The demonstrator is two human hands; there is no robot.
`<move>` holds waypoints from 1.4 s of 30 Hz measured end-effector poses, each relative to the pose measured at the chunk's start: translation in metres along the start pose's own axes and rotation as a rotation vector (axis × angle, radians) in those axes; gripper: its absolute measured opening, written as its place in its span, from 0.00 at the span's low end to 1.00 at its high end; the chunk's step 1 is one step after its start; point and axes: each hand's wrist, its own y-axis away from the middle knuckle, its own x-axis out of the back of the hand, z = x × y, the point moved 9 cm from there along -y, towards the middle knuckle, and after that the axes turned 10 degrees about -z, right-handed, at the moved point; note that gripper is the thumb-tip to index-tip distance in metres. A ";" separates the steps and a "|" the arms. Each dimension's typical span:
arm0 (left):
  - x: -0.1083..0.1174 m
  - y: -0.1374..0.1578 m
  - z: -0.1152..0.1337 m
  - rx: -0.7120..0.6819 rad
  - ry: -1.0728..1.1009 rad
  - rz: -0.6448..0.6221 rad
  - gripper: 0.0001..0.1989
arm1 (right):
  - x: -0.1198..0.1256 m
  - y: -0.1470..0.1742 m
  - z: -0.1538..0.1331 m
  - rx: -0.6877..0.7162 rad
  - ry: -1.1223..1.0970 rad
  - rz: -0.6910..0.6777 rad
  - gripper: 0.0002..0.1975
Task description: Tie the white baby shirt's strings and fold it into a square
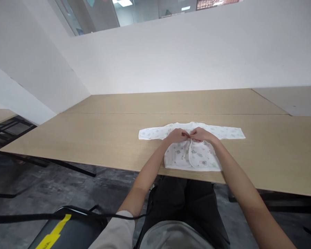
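Observation:
A small white printed baby shirt point(176, 155) with long sleeves lies spread flat on the wooden table point(106, 135), its hem close to the front edge. Its sleeves stretch out to both sides and a front opening runs down the middle. My left hand point(179, 135) and my right hand point(200, 134) meet at this opening, on the upper chest. Both have their fingers pinched on the shirt's front edges, with the fingertips nearly touching. Whatever fastener may lie between the fingertips is too small to make out.
A white wall point(171, 58) rises behind the table, with a window point(145, 12) high up. At the lower left stands a black chair point(77, 228) with yellow tape point(53, 235). A black cable point(106, 215) crosses in front of it.

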 end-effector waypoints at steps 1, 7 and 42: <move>-0.001 0.000 0.001 -0.005 0.006 0.004 0.12 | 0.002 -0.001 0.002 0.013 -0.035 -0.001 0.13; 0.000 0.003 0.005 -0.040 0.082 0.009 0.10 | 0.008 -0.002 0.012 0.017 -0.211 0.006 0.07; 0.007 -0.003 -0.007 0.059 0.100 0.118 0.11 | 0.004 -0.004 0.008 0.057 -0.405 0.022 0.09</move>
